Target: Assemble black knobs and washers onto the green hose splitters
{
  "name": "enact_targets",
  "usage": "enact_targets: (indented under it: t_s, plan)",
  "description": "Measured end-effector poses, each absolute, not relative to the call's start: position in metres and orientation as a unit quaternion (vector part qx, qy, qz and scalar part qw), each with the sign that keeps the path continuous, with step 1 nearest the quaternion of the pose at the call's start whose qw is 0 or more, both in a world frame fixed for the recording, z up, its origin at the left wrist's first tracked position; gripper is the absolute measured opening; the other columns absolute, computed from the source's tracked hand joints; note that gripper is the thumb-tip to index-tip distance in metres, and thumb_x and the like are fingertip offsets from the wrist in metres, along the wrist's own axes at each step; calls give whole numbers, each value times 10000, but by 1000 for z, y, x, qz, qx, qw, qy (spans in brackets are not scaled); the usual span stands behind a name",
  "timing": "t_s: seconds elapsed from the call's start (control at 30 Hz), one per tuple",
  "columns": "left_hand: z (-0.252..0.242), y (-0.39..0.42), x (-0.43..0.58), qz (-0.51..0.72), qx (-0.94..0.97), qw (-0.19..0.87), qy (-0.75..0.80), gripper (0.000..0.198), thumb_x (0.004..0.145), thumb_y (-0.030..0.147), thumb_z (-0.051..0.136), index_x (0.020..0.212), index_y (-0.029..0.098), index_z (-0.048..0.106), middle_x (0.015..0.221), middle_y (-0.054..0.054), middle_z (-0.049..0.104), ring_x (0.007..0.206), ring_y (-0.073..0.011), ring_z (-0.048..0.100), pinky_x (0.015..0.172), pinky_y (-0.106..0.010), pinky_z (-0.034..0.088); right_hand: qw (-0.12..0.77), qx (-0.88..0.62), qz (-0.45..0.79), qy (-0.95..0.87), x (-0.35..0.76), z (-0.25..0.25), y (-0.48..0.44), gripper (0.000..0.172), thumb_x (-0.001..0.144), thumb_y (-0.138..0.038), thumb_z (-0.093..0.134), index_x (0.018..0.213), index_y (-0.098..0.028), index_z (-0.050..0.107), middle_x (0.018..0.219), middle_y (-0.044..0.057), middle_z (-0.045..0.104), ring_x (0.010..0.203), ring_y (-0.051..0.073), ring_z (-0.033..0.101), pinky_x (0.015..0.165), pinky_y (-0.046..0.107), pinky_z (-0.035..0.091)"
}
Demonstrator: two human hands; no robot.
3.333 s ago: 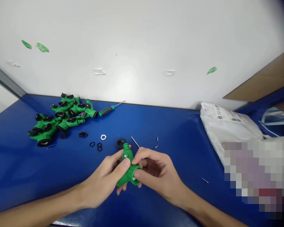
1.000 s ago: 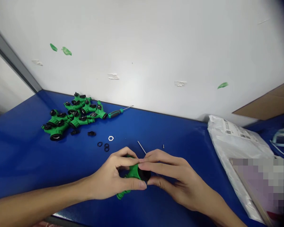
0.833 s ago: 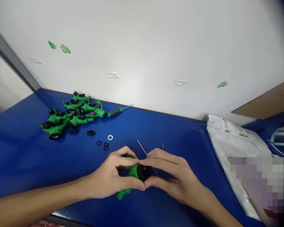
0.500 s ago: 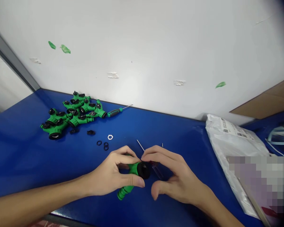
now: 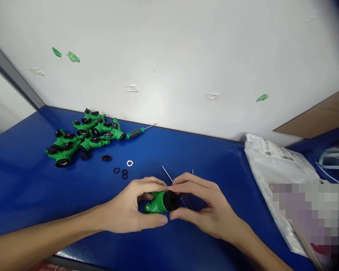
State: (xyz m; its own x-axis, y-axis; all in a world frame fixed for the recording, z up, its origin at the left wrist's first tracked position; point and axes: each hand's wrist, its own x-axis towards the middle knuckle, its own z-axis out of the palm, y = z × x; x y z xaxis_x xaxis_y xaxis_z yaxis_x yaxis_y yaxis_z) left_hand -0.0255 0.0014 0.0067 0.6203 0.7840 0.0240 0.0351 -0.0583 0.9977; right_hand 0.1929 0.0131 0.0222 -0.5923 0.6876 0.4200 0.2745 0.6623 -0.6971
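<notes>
The left hand [image 5: 127,205] is curling closely around a green hose connector [image 5: 157,203], holding it over the middle of the blue bench [image 5: 31,195], while the right hand [image 5: 211,207] is pinching its black cap [image 5: 171,200] between thumb and fingers. A crooked cap could jam if twisted, and a slip could knock the thin metal rod [image 5: 167,174] at 12 o'clock. Loose black rings [image 5: 124,174] are lying at 11 o'clock; farther out, a pile of green connectors [image 5: 81,139] is sitting at 10 o'clock.
</notes>
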Motion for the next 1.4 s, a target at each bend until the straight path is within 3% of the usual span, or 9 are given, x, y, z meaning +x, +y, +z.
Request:
enact_targets:
  t_s: [0.1,0.2,0.3,0.4,0.57,0.87,1.13,1.3,1.4]
  plan:
    - [8,1,-24,305,684,575,330,230,788,192,737,1014,151,720,1055,-72,622,894,-185,585,749,-298,481,359,-292,272,-844,193,21,14,337,774,-466,777,798,-152,657,746,29,628,603,112,552,527,232,468]
    - [9,1,-23,304,709,541,336,162,805,193,721,956,134,714,1010,-72,631,887,-189,586,788,-317,475,349,-292,265,-850,194,20,14,291,825,-413,751,751,-152,648,698,21,616,601,111,555,533,227,462]
    - [11,3,-23,310,726,512,338,172,810,195,720,968,128,708,987,-71,640,917,-198,591,836,-329,465,324,-319,279,-846,194,21,14,239,816,-361,776,808,-157,651,722,20,619,630,124,565,575,245,494]
    - [11,4,-23,314,728,508,336,173,807,201,725,961,127,704,1007,-74,647,939,-201,596,851,-329,464,328,-344,299,-828,195,20,13,360,758,-340,830,1001,-168,626,846,32,628,675,133,571,586,255,519]
    - [9,3,-24,314,727,514,329,162,821,192,705,976,148,713,1023,-65,652,946,-195,597,854,-329,467,346,-271,290,-850,194,19,12,316,855,-165,731,1154,-204,635,1034,64,621,842,144,614,715,267,554]
    - [4,4,-24,332,733,496,326,250,822,170,703,1071,171,717,1056,-58,654,986,-193,598,912,-341,460,258,-266,332,-868,195,27,6,486,950,-105,572,1405,-270,524,1118,74,540,940,144,585,808,282,556]
    - [1,3,-25,337,744,471,333,165,821,207,726,979,158,730,1034,-75,654,998,-220,589,906,-370,459,297,-224,341,-863,197,19,11,506,934,-50,583,1380,-288,550,1169,74,620,1073,174,596,896,327,536]
    - [0,6,-25,332,769,441,321,76,834,200,717,881,142,733,876,-58,675,904,-215,585,883,-392,439,261,-248,319,-876,199,20,8,427,931,-36,560,1303,-236,622,1180,95,590,867,130,610,684,252,544]
    - [-1,6,-25,342,769,439,314,67,844,192,709,895,153,729,859,-47,685,869,-203,582,873,-389,435,273,-242,287,-886,197,18,7,421,944,-43,537,1313,-233,608,1175,105,597,950,154,612,733,278,559]
